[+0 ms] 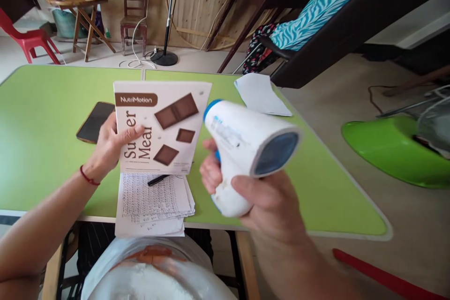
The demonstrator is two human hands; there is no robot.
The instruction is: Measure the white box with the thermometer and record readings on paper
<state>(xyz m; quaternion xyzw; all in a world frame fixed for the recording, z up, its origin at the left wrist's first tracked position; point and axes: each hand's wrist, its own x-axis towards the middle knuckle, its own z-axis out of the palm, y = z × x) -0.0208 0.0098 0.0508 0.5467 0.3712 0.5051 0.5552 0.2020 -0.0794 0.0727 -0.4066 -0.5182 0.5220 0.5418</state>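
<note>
A white box (176,150) printed "NutriMotion Super Meal" with brown chocolate pieces is held up by my left hand (111,143), its thumb across the front. My right hand (270,201) is wrapped round the handle of a white and blue infrared thermometer gun (239,140), fingers near the blue trigger. The gun's blue nose points toward the box, and its dark blue screen end faces me. Below the box lie handwritten papers (151,201), overhanging the table's near edge. A black pen (158,180) rests on them. Behind my left hand is a dark phone (96,122).
The green table (45,150) has a folded white paper (262,93) at its far right. Beyond stand a black stand base (164,58), a small wooden chair (134,9) and a round table (75,1). Another person's patterned sleeve (316,14) shows at upper right. A green chair (393,147) stands right.
</note>
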